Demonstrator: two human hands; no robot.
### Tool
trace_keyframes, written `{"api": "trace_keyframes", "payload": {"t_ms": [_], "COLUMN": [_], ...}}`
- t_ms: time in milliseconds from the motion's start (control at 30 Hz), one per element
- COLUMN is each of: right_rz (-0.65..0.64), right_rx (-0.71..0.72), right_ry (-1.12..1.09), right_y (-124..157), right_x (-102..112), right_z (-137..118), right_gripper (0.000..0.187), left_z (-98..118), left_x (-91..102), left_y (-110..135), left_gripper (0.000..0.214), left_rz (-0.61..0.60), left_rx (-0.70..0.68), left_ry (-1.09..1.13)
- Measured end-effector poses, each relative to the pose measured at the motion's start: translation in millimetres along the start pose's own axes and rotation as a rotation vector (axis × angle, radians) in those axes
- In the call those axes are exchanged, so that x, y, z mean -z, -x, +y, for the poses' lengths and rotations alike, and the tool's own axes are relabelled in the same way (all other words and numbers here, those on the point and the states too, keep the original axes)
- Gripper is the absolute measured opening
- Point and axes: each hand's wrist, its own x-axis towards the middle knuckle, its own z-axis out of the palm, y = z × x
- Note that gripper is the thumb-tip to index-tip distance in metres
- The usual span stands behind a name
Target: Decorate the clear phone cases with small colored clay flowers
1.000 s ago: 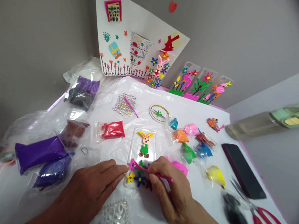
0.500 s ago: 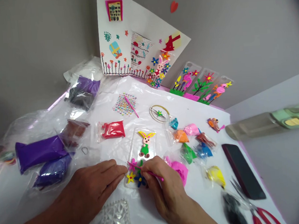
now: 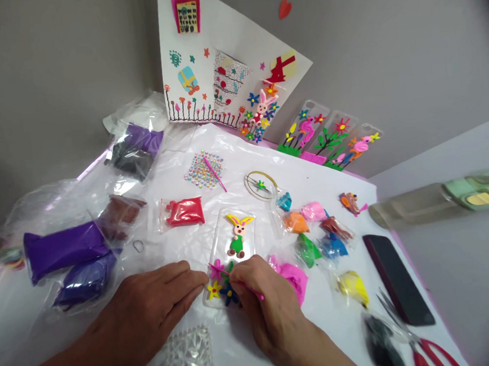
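Pink stick (image 3: 257, 295) was down by the clay flowers (image 3: 214, 290) on this clear case (image 3: 218, 244)

Right hand (image 3: 268, 299) had the stick pinched in its fingers, over the pink flower (image 3: 216, 269). Left hand (image 3: 150, 300) was flat, fingers straight, tips right at the case's left edge. Case lay on the white table (image 3: 336, 325), yellow-eared bunny (image 3: 237, 243) above the flowers.

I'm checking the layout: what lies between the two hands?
In the head view: the flowered end of the clear case, plus a held pink stick.
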Motion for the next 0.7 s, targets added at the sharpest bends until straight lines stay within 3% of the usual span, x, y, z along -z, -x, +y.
{"api": "trace_keyframes", "payload": {"t_ms": [500, 700], "right_rz": [-0.033, 0.033], "right_rx": [-0.001, -0.176], "right_ry": [0.0, -0.164], "right_y": [1.2, 1.1], "right_x": [0.1, -0.7], "right_z": [2.9, 2.2], "right_gripper": [0.026, 0.015], "left_z": [-1.5, -2.1], "left_x": [1.6, 1.1], "left_y": [0.3, -0.2], "left_gripper": [0.046, 0.048], "left_rz": [-0.05, -0.065], "left_rx": [-0.012, -0.008], "left_ry": [0.031, 0.054]}}
